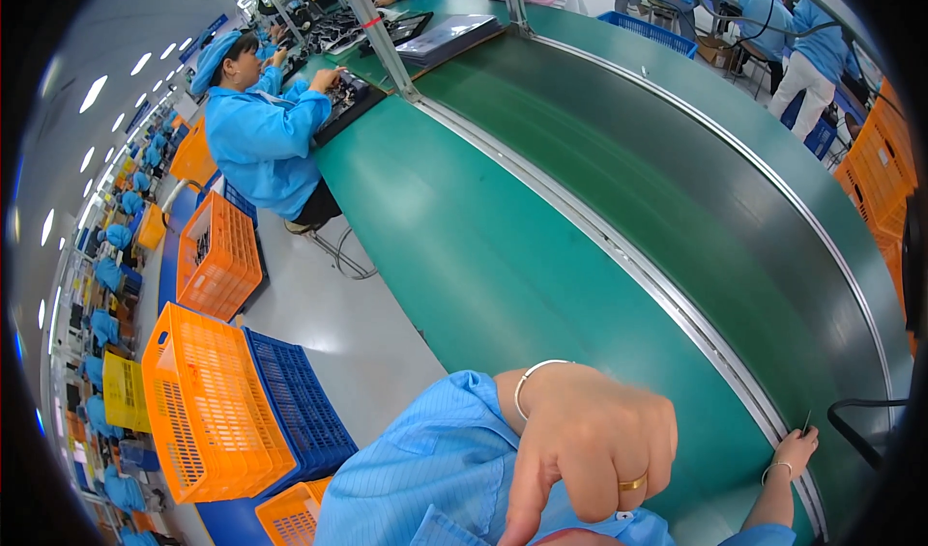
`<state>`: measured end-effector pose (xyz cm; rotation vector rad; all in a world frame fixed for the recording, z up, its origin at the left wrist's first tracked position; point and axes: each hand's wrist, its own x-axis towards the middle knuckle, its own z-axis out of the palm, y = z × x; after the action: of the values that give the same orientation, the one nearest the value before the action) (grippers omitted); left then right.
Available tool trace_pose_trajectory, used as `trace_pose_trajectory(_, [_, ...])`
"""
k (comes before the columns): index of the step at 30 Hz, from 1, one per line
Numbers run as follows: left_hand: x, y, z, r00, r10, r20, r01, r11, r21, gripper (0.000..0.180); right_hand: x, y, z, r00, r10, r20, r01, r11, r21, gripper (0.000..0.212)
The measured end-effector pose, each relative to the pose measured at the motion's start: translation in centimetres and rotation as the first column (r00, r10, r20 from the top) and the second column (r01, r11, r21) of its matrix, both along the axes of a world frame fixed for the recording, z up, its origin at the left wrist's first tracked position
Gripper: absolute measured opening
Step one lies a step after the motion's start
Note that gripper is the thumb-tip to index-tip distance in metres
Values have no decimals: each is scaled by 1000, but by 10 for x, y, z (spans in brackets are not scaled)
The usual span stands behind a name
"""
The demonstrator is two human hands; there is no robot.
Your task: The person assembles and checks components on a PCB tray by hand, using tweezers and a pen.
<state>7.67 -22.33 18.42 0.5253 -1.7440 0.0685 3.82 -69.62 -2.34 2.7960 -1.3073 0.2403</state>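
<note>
- A thin dark piece [807, 418] juts from the pinched fingertips of the right hand [794, 449], lower right of the frame; a slackened pinch could drop it onto the belt [677, 184].
- Just beside, the rail [619, 244] could catch the wrist's bracelet [776, 469] if the arm slides along it.
- At the right edge, a black cable [855, 444] could snag a reaching hand.
- Bottom centre, the left hand [592, 440] curls half-closed, its grip impossible to tell; so near the lens, it could mask a slip.
</note>
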Motion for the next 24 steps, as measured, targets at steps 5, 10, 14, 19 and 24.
trace_pose_trajectory(5, [1, -4, -4, 1000, 15, 7, -15, 1000, 11, 61, 6, 28, 24, 994, -72, -86, 79, 994, 81, 40])
trace_pose_trajectory(10, [0, -10, -8, 986, -137, -91, 142, 989, 46, 55, 0, -6, 3, 999, 50, -14, -50, 998, 31, 44])
trace_pose_trajectory(14, [0, -15, -9, 977, -173, -128, 181, 982, 53, 52, 1, -23, -12, 997, 71, 8, -71, 997, 32, 44])
trace_pose_trajectory(19, [1, -19, -7, 966, -224, -130, 231, 972, 41, 53, 1, -23, -12, 997, 77, 3, -77, 997, 27, 41])
trace_pose_trajectory(24, [-6, -20, -9, 957, -245, -156, 252, 968, 24, 52, 2, -5, 3, 999, 35, -38, -33, 998, 51, 42])
